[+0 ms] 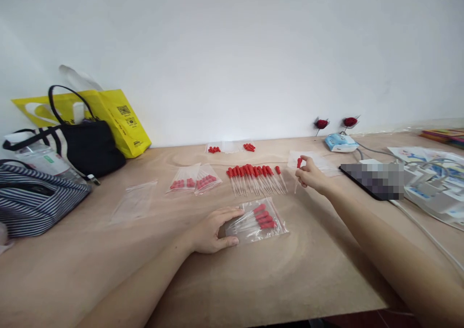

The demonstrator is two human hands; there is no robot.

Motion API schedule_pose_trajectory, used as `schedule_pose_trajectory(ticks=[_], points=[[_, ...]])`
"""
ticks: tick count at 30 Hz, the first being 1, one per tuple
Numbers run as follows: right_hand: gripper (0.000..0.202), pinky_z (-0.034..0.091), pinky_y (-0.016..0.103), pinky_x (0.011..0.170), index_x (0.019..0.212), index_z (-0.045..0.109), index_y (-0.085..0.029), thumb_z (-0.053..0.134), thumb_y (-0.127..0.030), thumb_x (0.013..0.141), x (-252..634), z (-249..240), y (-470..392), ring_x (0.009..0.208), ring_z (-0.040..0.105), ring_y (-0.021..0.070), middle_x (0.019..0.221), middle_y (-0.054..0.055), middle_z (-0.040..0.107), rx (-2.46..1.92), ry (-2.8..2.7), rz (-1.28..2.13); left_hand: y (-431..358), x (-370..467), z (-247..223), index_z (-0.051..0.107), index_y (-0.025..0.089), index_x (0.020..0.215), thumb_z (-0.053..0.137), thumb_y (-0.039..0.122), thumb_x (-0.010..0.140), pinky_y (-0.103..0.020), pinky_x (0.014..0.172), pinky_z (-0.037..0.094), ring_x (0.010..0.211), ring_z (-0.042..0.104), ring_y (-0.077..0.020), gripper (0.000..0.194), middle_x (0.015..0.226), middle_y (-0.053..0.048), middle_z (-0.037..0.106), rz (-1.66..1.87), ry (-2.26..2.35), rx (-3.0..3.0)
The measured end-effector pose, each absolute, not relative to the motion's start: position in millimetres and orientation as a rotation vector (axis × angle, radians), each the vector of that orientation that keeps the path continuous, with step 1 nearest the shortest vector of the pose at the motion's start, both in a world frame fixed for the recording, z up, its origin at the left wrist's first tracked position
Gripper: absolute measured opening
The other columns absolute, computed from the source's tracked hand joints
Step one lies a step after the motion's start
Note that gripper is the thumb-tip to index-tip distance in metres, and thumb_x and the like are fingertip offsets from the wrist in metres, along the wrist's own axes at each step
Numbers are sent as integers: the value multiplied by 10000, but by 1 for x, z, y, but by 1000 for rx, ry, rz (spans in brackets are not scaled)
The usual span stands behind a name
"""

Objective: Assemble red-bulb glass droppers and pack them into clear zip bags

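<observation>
My right hand [310, 174] pinches a red-bulbed dropper [299, 162] upright, its clear tip pointing down, to the right of a row of droppers [250, 173]. My left hand [213, 229] lies on the table with thumb and fingers spread apart at the left end of a clear zip bag [250, 241]. Its fingertips touch the bag's edge. Inside that bag lie several droppers, red bulbs to the right. Behind my left hand are two filled zip bags [183, 173] [208, 169] with red bulbs showing. A flat clear bag [134, 202] rests farther left.
More small bags with red bulbs [213, 149] lie near the wall. A clear bag [326, 166] is beyond my right hand. At right are a tissue pack [340, 142], a dark device [373, 180], cables and papers. Black [94, 146], striped [43, 207] and yellow [126, 120] bags stand left.
</observation>
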State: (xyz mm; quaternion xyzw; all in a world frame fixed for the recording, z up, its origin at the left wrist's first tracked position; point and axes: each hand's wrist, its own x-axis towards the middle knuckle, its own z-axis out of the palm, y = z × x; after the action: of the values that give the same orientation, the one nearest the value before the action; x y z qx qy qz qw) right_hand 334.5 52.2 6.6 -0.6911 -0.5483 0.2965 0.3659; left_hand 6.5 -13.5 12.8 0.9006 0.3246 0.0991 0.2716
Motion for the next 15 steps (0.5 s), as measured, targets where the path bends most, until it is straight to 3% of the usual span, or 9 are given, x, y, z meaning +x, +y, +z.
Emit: schedule_pose_trajectory(ticks=[5, 15], points=[[606, 423, 214, 403, 1137, 274, -231, 526, -201, 587, 309, -9, 24, 421, 472, 93, 569, -93, 476, -1301, -1005, 965, -13, 6, 14, 354, 235, 1291, 569, 359, 749, -415, 1013, 283, 1228, 351, -240, 596, 1344, -62, 389, 256, 876, 2431], [561, 512, 257, 487, 972, 244, -253, 650, -295, 586, 269, -26, 1, 479, 564, 108, 605, -111, 510, -1116, -837, 980, -13, 6, 14, 340, 240, 1297, 566, 362, 754, -409, 1015, 285, 1231, 344, -240, 601, 1354, -48, 374, 244, 892, 2427]])
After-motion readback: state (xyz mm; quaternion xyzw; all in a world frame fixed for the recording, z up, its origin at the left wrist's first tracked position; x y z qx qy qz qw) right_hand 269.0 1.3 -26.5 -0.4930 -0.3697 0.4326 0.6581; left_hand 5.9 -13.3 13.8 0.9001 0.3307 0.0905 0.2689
